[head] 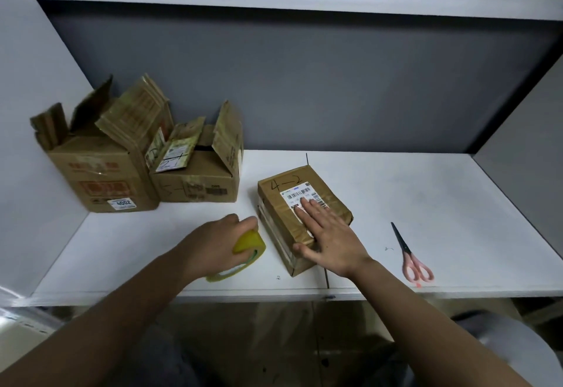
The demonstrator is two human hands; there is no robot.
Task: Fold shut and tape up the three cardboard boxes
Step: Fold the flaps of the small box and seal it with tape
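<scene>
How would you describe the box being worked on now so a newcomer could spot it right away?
On the white table, look right of the two open-flapped boxes by the left wall. The small closed box lies flat under the right hand. Unlike its neighbours, its flaps are folded shut, and its top bears "4-2" and a white barcode label.

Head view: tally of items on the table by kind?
Cardboard boxes: 3, namely the tall open box, the middle open box and the closed box under the right hand
Tape rolls: 1, the yellow tape roll in the left hand
Scissors: 1, the pink-handled scissors
Total: 5
</scene>
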